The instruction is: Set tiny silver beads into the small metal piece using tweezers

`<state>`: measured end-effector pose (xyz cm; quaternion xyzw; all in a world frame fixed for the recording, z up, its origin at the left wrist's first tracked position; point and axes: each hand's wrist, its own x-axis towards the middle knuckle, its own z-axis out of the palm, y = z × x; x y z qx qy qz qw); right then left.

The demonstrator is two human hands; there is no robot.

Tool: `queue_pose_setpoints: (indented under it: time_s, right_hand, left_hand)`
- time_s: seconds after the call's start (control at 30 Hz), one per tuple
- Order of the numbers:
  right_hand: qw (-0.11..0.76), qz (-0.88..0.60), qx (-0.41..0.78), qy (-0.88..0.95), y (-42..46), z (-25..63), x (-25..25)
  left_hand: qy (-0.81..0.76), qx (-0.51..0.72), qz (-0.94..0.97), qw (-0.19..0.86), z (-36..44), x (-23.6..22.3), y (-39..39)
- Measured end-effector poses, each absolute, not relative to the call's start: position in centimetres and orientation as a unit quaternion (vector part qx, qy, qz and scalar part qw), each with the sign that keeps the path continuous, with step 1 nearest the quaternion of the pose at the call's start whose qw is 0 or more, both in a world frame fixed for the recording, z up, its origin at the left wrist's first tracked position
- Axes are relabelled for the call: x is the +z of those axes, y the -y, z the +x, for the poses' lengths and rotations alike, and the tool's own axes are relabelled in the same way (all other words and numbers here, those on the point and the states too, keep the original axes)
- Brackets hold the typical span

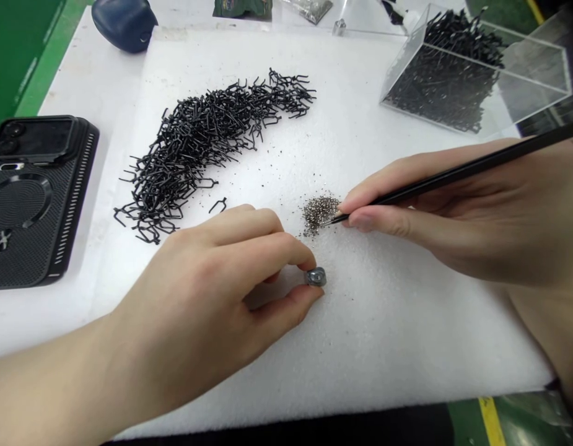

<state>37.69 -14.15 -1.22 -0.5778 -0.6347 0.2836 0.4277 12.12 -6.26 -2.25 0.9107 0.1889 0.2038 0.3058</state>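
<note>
Pinching a small grey metal piece between thumb and forefinger, a person's bare left hand holds it low over a white foam sheet; whether the piece rests on the foam cannot be told. The bare right hand grips a thin black tool like a pencil, thumb and finger pressed around it close to its metal tip. That tip reaches into the right side of a small pile of shiny grains, which lies on the foam just beyond the metal piece. Whether the tip has caught a grain is too small to tell.

Beyond the left hand curves a heap of black forked pins, with one loose pin lying apart near the knuckles. A clear box of similar pins is at upper right; a black phone lies at far left.

Scattering seems the likeliest trouble: stray grains dot the foam, and a sideways flick of the tip or a brushing finger could spread the pile. A grain might slip off so fine a point. The metal piece, held only by fingertips, could twist if pressed off-centre.
</note>
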Motion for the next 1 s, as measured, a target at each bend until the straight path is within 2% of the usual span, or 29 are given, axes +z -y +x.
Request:
queue_pose_setpoints:
  time_s: [0.3, 0.57, 1.0]
  right_hand:
    - [0.432, -0.561, 0.278, 0.649, 14.7, 38.2, -0.9]
    - [0.404, -0.472, 0.441, 0.648, 14.9, 37.7, -0.6]
    - [0.381, -0.483, 0.416, 0.67, 14.7, 37.6, -0.6]
  left_hand:
    - [-0.207, 0.2, 0.911, 0.295, 12.0, -1.7, 6.4]
    - [-0.203, 0.188, 0.915, 0.293, 12.1, -2.3, 6.3]
    - [-0.2, 0.181, 0.918, 0.289, 12.0, -2.3, 6.4]
